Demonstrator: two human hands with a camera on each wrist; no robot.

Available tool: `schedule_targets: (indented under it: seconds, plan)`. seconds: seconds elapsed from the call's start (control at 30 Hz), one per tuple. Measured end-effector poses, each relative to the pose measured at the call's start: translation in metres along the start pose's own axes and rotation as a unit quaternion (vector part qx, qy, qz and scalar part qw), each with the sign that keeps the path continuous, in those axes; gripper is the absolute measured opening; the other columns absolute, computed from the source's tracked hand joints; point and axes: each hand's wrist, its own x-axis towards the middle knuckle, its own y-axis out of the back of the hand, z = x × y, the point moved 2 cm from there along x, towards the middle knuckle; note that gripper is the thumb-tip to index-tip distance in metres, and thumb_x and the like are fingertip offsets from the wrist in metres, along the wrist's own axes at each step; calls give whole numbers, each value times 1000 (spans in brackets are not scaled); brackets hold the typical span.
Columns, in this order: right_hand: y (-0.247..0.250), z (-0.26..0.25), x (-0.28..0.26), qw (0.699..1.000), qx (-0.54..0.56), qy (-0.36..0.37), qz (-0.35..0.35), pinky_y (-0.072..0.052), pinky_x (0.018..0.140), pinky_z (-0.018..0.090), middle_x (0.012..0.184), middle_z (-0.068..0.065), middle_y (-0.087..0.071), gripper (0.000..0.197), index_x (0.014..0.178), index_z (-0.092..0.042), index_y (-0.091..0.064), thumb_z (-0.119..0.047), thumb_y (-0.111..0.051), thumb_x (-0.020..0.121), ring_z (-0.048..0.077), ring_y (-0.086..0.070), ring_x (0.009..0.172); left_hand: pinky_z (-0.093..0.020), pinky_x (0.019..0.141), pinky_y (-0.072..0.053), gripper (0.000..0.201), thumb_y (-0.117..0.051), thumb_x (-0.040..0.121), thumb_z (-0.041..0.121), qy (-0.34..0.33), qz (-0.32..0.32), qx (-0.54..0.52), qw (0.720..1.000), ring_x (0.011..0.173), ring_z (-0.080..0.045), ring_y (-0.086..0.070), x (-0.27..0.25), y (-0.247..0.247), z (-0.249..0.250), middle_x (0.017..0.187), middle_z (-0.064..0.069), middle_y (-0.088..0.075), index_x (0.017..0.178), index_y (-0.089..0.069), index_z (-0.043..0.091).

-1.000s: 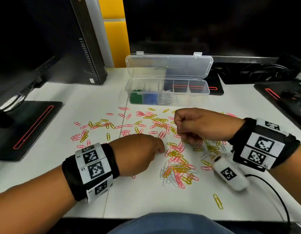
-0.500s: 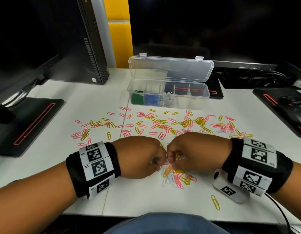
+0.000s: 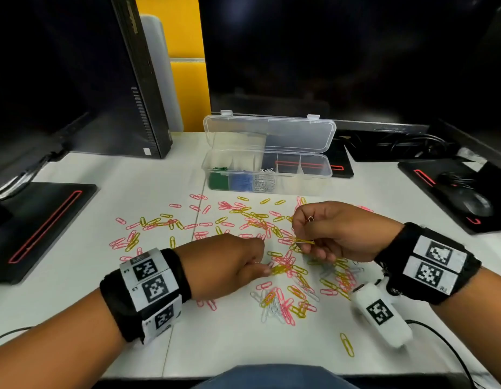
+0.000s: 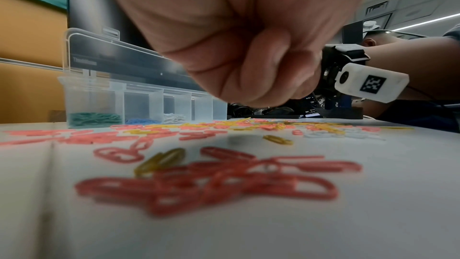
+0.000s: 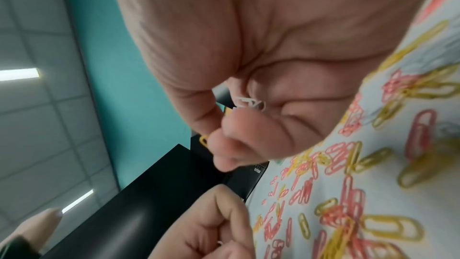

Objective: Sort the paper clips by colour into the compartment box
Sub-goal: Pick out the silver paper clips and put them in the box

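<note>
Picking white clips out of the mixed heap looks like the step in hand. The right hand (image 3: 336,231) is raised a little off the table near the middle, fingers curled, with a white paper clip (image 3: 310,219) pinched at its fingertips; the right wrist view shows that white clip (image 5: 249,103) held against the thumb, and a yellow clip (image 3: 302,240) pokes out lower in the same grasp. The left hand (image 3: 229,269) rests low toward the front edge, fingers curled down at the near side of the heap (image 3: 288,287); something small and pale shows at its fingertips, but whether it truly holds a clip I cannot tell.

The compartment box (image 3: 267,175) stands open toward the back edge of the table (image 3: 75,276), lid up. Green clips (image 3: 218,182) fill its left-end compartment, blue clips (image 3: 241,182) the next, white clips (image 3: 264,181) the third; the compartments toward the right end appear bare. Pink and yellow clips lie scattered over the middle of the table, with a few white ones left in the heap near the front edge.

Next, I judge, the right hand must carry its white clip to the third compartment, shedding the yellow one first so colours stay apart; clips tangle easily and may drag neighbours along
</note>
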Motion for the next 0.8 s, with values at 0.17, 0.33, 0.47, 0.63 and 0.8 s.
schedule_targets:
  seconds: [0.17, 0.33, 0.47, 0.63, 0.8]
  plan:
    - [6, 7, -1, 998, 55, -4, 21, -48, 46, 21, 74, 12, -60, 15, 101, -7, -71, -10, -68, 87, 16, -54, 55, -17, 81, -43, 23, -39, 106, 34, 1, -8, -37, 999, 91, -3, -56, -1, 1, -4, 108, 14, -65, 118, -59, 33]
    - [8, 10, -1, 997, 39, -21, 55, -46, 45, 21, 75, 11, -59, 5, 84, -12, -71, -13, -69, 89, 16, -53, 55, -20, 81, -48, 19, -56, 97, 43, -8, -15, -15, 1000, 88, -1, -55, -4, 0, -3, 104, 19, -65, 110, -67, 35]
    - [8, 10, 1, 993, 100, -37, 53, -45, 45, 22, 77, 13, -59, 13, 91, -6, -67, -19, -64, 90, 19, -52, 57, -23, 90, -50, 24, -65, 89, 51, -5, -49, 1, 999, 93, 1, -56, -5, -3, -1, 100, 25, -61, 110, -70, 39]
    - [11, 8, 1, 993, 90, -37, 64, -45, 45, 24, 76, 13, -58, 18, 87, -7, -67, -4, -54, 98, 21, -52, 58, -30, 88, -53, 19, -62, 93, 45, -3, -73, 14, 997, 89, -3, -61, -4, -7, -2, 103, 19, -67, 106, -70, 35]
    - [1, -5, -11, 940, -317, 26, 125, -36, 55, 23, 53, -17, -48, 32, 67, -23, -51, -18, -73, 89, 2, -41, 48, -26, 71, -50, 14, -49, 100, 34, -22, -42, 24, 999, 73, -6, -53, -3, -7, -2, 85, 12, -59, 93, -59, 29]
